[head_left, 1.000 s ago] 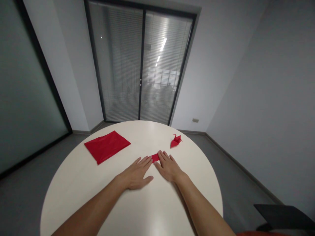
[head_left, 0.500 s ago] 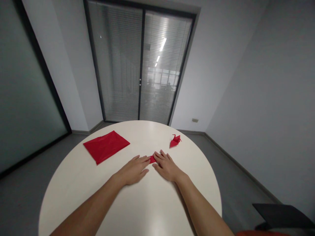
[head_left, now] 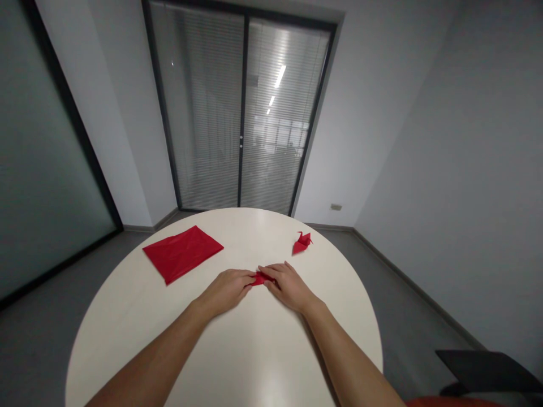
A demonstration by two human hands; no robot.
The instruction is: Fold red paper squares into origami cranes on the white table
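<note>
A small folded piece of red paper (head_left: 259,278) lies at the middle of the table, between my two hands and partly covered by their fingers. My left hand (head_left: 229,288) pinches its left end, thumb on the near side and fingers on the far side. At the right end, my right hand (head_left: 288,284) grips the paper between thumb and fingers. A red origami crane (head_left: 302,243) stands beyond my right hand, apart from it. To the far left rests a flat stack of red paper sheets (head_left: 183,254).
The round white table (head_left: 246,356) carries all of this. A black chair part (head_left: 487,370) shows at the lower right, off the table's edge. Behind the table are a glazed door with blinds (head_left: 203,113) and pale walls.
My fingers, flat on the small red paper before, have curled round its ends. The paper has tilted slightly and shifted a little to the left. The crane and the sheets stay put.
</note>
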